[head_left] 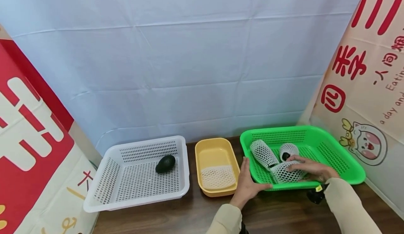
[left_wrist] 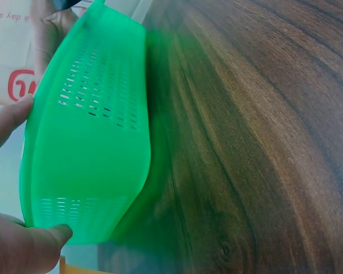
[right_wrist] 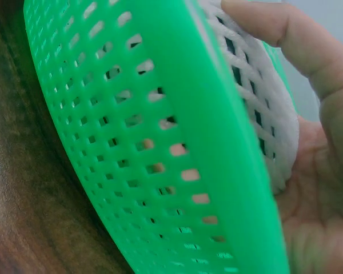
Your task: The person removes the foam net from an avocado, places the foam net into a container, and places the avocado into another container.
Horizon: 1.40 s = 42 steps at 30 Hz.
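My right hand (head_left: 310,169) grips a dark fruit in a white foam net (head_left: 281,174), which looks like an avocado, inside the green basket (head_left: 344,149). Close up in the right wrist view, dark skin shows through the mesh; the palm is behind the fruit. Two more netted fruits lie there: a long one (head_left: 262,151) at the left and a rounder one (head_left: 288,149) behind the fingers, its dark end showing. My left hand (head_left: 247,185) spans the basket's near left corner, fingers straight along the side and thumb (left_wrist: 11,120) at the front rim.
A yellow tray (head_left: 214,153) holding flattened foam netting (head_left: 218,177) stands just left of the green basket. Further left, a white basket (head_left: 135,201) contains a bare avocado (head_left: 165,164). All stand on a dark wooden table (head_left: 176,216) before a pale cloth backdrop (head_left: 189,69).
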Each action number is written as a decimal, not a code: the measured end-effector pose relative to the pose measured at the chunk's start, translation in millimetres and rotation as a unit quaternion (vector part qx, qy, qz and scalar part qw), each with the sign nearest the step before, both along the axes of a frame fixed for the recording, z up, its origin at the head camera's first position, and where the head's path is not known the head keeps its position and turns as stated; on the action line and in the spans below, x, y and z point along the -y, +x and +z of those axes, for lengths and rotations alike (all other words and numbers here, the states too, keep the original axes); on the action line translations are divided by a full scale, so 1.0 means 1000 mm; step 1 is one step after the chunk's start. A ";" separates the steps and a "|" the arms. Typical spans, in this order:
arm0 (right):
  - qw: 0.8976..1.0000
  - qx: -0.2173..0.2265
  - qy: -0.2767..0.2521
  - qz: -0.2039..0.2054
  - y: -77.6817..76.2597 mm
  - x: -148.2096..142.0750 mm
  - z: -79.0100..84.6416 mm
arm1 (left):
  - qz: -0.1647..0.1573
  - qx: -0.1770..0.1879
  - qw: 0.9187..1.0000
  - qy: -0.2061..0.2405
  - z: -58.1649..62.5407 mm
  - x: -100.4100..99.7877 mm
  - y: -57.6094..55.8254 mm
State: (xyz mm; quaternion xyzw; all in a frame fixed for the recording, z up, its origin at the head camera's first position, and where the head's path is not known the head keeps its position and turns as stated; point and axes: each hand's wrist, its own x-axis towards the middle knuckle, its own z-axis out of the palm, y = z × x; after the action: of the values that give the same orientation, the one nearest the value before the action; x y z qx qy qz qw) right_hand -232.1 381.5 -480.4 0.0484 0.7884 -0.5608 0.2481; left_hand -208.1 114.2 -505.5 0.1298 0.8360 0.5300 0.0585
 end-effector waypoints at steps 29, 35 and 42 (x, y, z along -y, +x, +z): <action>0.996 -0.021 -0.091 -0.003 0.012 0.002 0.017 | 0.002 -0.006 1.000 0.020 0.017 0.008 -0.003; 0.993 -0.029 -0.109 -0.014 0.016 0.003 0.020 | 0.008 -0.006 1.000 0.020 0.019 0.011 -0.004; 0.992 -0.053 -0.117 -0.015 0.020 0.007 0.026 | 0.010 0.000 0.999 0.031 0.024 0.015 -0.004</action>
State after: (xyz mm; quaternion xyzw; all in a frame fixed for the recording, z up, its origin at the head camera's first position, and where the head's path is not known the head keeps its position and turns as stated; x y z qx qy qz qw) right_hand -212.5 374.9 -454.4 0.0010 0.7289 -0.6542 0.2018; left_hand -212.2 99.4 -481.3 0.1230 0.8207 0.5559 0.0490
